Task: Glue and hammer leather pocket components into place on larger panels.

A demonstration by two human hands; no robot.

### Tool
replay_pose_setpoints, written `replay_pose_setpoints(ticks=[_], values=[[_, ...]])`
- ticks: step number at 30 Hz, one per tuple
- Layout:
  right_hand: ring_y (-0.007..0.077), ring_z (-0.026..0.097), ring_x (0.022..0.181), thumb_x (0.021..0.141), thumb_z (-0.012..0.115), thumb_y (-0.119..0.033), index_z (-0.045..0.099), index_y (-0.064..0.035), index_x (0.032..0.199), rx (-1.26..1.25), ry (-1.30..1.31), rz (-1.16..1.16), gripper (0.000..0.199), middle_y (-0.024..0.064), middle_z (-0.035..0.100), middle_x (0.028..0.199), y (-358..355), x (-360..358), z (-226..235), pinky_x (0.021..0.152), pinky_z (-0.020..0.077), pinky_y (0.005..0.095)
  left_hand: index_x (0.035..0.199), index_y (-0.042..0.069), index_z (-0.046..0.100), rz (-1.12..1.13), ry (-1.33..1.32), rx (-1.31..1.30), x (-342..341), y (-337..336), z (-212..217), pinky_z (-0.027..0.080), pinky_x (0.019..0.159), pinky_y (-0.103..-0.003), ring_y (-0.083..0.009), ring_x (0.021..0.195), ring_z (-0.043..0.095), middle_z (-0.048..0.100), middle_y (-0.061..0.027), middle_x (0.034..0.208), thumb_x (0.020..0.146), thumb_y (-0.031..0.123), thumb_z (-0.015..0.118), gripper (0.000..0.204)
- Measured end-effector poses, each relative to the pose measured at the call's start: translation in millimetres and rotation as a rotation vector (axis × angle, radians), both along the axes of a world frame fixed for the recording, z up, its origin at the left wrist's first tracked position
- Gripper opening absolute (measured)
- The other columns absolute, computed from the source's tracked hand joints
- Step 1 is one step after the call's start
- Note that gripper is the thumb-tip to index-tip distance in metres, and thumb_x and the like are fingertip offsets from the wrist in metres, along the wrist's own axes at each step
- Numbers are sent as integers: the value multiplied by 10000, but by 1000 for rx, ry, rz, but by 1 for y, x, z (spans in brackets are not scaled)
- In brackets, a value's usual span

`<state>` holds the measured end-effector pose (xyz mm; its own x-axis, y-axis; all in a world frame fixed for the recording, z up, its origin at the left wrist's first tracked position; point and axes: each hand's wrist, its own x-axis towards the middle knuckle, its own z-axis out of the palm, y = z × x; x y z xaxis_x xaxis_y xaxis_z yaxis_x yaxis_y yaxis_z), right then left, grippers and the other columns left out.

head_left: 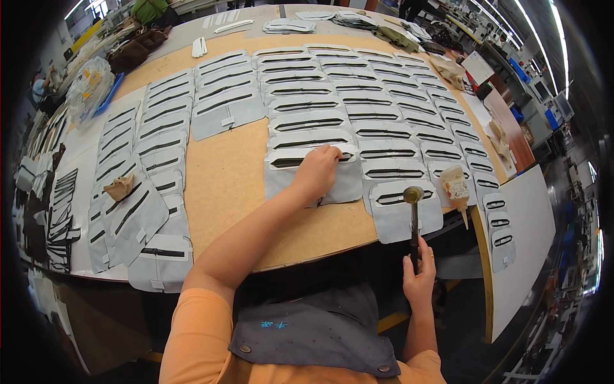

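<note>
My left hand (320, 171) rests on the nearest panel (281, 181) of a middle column, its fingers bunched at the right end of the dark zipper strip (288, 162). Whatever its fingertips pinch or press is hidden. In my right hand (419, 275) is a hammer (414, 217), gripped by its dark handle with the round, yellowish head pointing up. The head hangs in front of another grey panel (390, 224) at the table's front edge. Rows of such light grey panels, each with a white-framed dark slot, overlap across the table.
A glue bottle (455, 187) with a pointed nozzle lies on the panels at the right. Bare tan board (224, 173) shows left of my left arm. A crumpled brown piece (119, 187) sits on the left stacks. Far left are a plastic bag (89, 89) and dark strips (62, 217).
</note>
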<state>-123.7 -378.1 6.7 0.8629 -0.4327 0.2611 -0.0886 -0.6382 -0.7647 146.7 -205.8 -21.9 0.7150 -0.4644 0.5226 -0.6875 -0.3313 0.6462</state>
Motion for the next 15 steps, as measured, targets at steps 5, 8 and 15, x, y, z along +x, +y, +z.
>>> replay_pose_setpoints(ticks=[5, 8, 15], values=[[146, 391, 706, 812, 605, 15, 509, -27, 1312, 47, 23, -3, 511, 40, 466, 883, 1, -5, -6, 621, 345, 254, 939, 2, 583, 15, 32, 77, 2, -18, -2, 466, 773, -438, -380, 871, 578, 599, -181, 913, 888, 32, 502, 100], [146, 384, 697, 807, 615, 11, 514, -34, 1309, 30, 31, 27, 514, 40, 465, 878, 8, -2, 1, 613, 345, 256, 939, 1, 587, 36, 65, 96, -3, -19, -2, 465, 783, -445, -381, 884, 576, 597, -183, 921, 890, 27, 487, 114], [144, 393, 690, 802, 627, 11, 517, -32, 1301, -12, 54, 85, 513, 44, 466, 879, 16, 7, 10, 607, 351, 248, 919, -11, 590, 46, 127, 79, -8, -14, 4, 470, 793, -436, -375, 885, 578, 600, -187, 911, 824, -19, 488, 140]])
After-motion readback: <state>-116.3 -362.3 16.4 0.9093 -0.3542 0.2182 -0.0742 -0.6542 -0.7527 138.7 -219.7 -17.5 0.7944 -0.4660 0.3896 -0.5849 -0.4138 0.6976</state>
